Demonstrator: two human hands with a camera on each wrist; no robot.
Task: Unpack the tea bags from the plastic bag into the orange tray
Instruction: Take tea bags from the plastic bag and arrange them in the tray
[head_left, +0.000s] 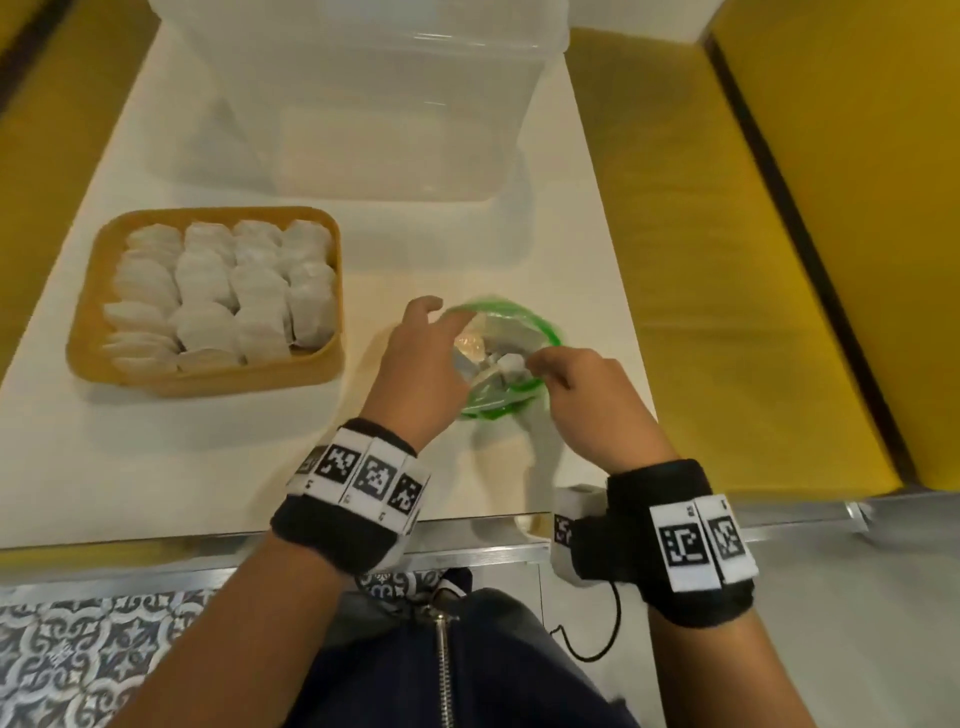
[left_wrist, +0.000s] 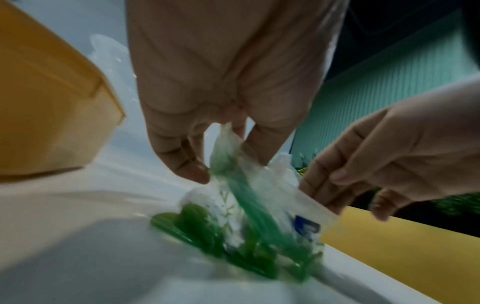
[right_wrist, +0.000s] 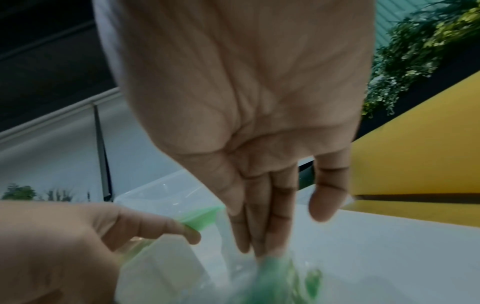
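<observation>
An orange tray (head_left: 91, 291) on the left of the white table holds several white tea bags (head_left: 223, 291) in rows. To its right lies the clear plastic bag (head_left: 540, 332) with a green rim, its mouth pulled wide, a few tea bags (head_left: 506, 361) inside. My left hand (head_left: 449, 314) pinches the rim's left side; in the left wrist view the plastic (left_wrist: 233, 148) runs up between the fingers (left_wrist: 182, 160). My right hand (head_left: 537, 364) grips the near right edge of the bag, its fingers (right_wrist: 259, 226) pointing down at the mouth, where a tea bag (right_wrist: 161, 267) shows.
A large clear plastic container (head_left: 389, 104) stands at the back of the table (head_left: 208, 467). Yellow benches (head_left: 727, 260) flank the table on the right and left. The table's metal front edge (head_left: 467, 540) is just under my wrists.
</observation>
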